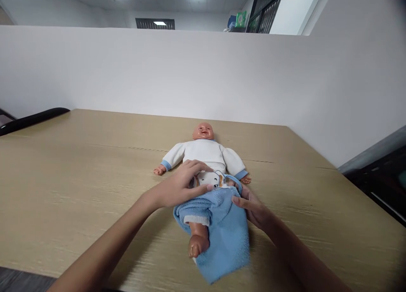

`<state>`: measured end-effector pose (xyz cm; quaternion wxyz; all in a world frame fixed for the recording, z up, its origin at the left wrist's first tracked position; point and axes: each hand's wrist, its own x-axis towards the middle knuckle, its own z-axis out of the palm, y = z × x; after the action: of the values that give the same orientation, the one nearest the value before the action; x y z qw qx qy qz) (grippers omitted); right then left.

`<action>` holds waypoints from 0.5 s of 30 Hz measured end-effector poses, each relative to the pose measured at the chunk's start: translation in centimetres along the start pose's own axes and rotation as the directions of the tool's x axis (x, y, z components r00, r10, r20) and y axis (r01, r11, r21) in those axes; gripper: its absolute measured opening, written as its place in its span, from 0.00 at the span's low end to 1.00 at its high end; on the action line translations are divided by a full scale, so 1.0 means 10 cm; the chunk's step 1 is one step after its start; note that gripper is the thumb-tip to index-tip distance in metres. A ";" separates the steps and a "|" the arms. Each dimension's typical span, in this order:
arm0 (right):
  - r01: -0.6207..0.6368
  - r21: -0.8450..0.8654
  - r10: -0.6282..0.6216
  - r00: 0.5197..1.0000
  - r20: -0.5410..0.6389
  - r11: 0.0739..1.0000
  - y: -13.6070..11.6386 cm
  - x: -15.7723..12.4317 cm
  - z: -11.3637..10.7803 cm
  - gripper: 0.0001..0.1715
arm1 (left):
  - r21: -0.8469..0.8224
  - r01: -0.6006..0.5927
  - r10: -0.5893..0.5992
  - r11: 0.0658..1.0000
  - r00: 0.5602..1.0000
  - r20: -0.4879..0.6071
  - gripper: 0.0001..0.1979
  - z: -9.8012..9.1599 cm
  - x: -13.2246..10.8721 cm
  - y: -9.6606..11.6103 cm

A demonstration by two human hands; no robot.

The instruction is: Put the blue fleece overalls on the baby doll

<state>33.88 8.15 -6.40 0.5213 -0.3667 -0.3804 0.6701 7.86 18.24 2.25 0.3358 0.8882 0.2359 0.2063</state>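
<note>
A baby doll (pixel 204 132) lies on its back on the table, head away from me. It wears a white long-sleeved top (pixel 204 152) with blue cuffs. Blue fleecy pants (pixel 226 232) cover its lower body; one bare foot (pixel 198 243) sticks out of a bunched leg, while the other leg hangs flat with no foot showing. A printed white cloth (pixel 211 180) shows at the waist. My left hand (pixel 187 184) rests across the doll's hip, thumb and fingers apart. At the other hip, my right hand (pixel 250 203) pinches the pants' waistband, its fingertips partly hidden.
The wooden table (pixel 95 177) extends around the doll, with a white partition wall (pixel 177 72) behind it. A black curved edge (pixel 38 118) stands at the left. Something dark with a grey edge (pixel 377 177) is at the right.
</note>
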 end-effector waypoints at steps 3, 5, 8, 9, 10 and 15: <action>0.035 0.041 -0.035 0.999 0.000 0.999 -0.04 0.01 0.05 0.28 | 0.062 -0.011 -0.001 0.998 0.981 0.192 0.31 -0.05 0.28 0.03; 0.040 0.035 -0.040 0.999 -0.009 0.999 -0.05 0.02 0.04 0.27 | 0.035 0.038 -0.047 0.999 0.940 0.337 0.32 -0.08 0.45 0.03; 0.014 -0.069 -0.012 1.000 0.022 0.998 -0.07 0.01 -0.05 0.28 | -0.147 0.105 -0.010 0.984 0.846 0.534 0.27 -0.10 0.64 -0.01; -0.006 -0.121 0.014 0.998 0.064 0.993 -0.08 0.00 -0.08 0.29 | -0.225 0.126 0.027 0.966 0.819 0.573 0.24 -0.10 0.68 -0.03; -0.031 -0.177 0.053 0.991 0.121 0.984 -0.09 -0.01 -0.11 0.30 | -0.296 0.149 0.062 0.943 0.799 0.598 0.21 -0.10 0.71 -0.06; -0.135 -0.421 0.272 0.919 0.286 0.897 -0.18 -0.13 -0.19 0.32 | -0.428 0.223 0.109 0.876 0.773 0.625 0.13 -0.03 0.72 -0.17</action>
<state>36.56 7.37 -5.55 0.2899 -0.3815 -0.5495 0.6845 13.05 23.55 2.78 0.6104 0.7857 0.0785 -0.0628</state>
